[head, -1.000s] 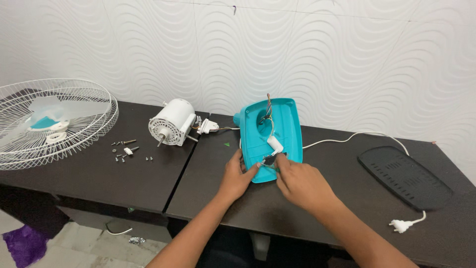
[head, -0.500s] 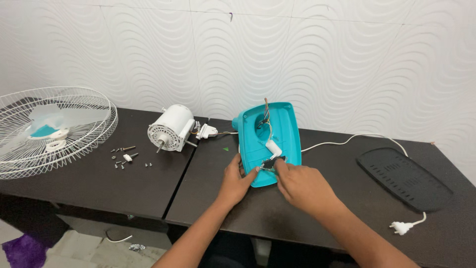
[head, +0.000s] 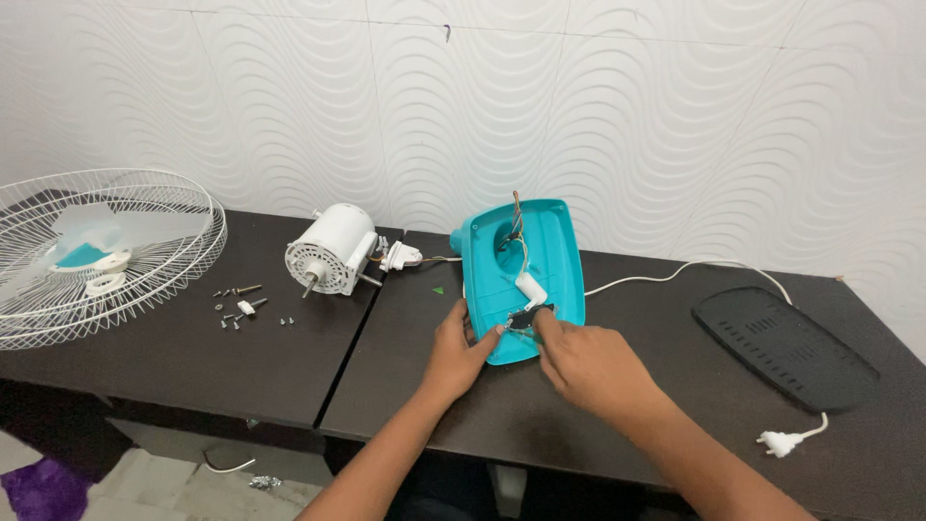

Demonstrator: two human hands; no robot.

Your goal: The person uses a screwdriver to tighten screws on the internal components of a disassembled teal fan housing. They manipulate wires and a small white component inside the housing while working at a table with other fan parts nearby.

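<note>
A teal plastic fan base housing [head: 540, 253] lies upside down on the dark table [head: 289, 371], its hollow inside facing up with wires and a white cylindrical part [head: 530, 287] in it. My left hand [head: 461, 349] grips the housing's near left edge. The fingertips of my right hand [head: 588, 362] pinch a small dark part [head: 522, 319] inside the housing's near end.
A white fan motor [head: 328, 249] and a white plug connector [head: 399, 257] lie left of the housing. Several loose screws [head: 241, 307] lie near a white wire fan guard [head: 92, 253]. A black perforated base plate [head: 783, 343] and a white power plug [head: 781, 443] with its cord are at right.
Both hands stay at the housing's near end; only the camera view shifted slightly.
</note>
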